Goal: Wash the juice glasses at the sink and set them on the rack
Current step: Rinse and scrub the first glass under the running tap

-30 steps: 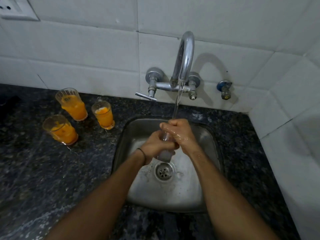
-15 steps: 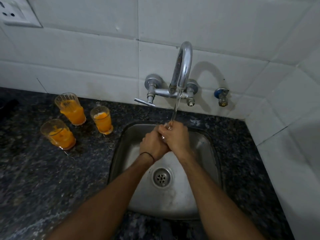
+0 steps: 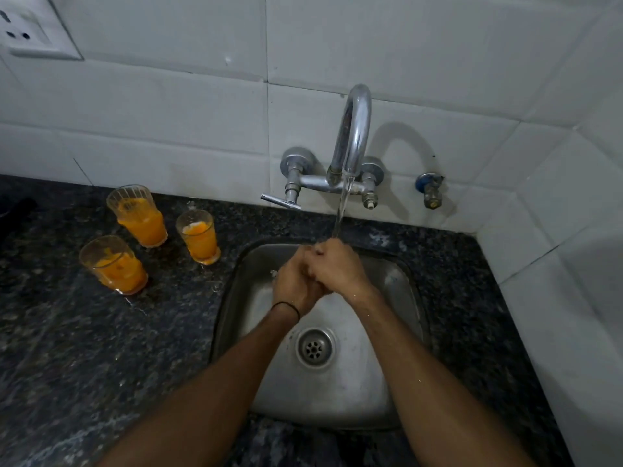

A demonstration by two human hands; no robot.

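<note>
Both my hands are clasped together over the steel sink (image 3: 397, 288), right under the running stream from the chrome tap (image 3: 354, 129). My left hand (image 3: 293, 284) and my right hand (image 3: 337, 267) curl round a clear glass (image 3: 273, 273). The glass is almost wholly hidden; only a wet glint shows at the left hand's edge. Three glasses with orange juice stand on the dark counter left of the sink: a ribbed one at the back (image 3: 141, 217), a small one (image 3: 199, 237) nearest the sink, and one in front (image 3: 114, 264). No rack is in view.
The dark speckled stone counter (image 3: 84, 348) surrounds the sink. The drain (image 3: 315, 348) lies below my hands. The tap lever (image 3: 279, 201) sticks out to the left; a blue-capped valve (image 3: 429, 193) sits on the tiled wall at the right. A wall socket (image 3: 30, 28) is at top left.
My hands rose towards the tap and closed tighter together. The glass, visible below them a second ago, is now covered. The juice glasses on the counter did not move.
</note>
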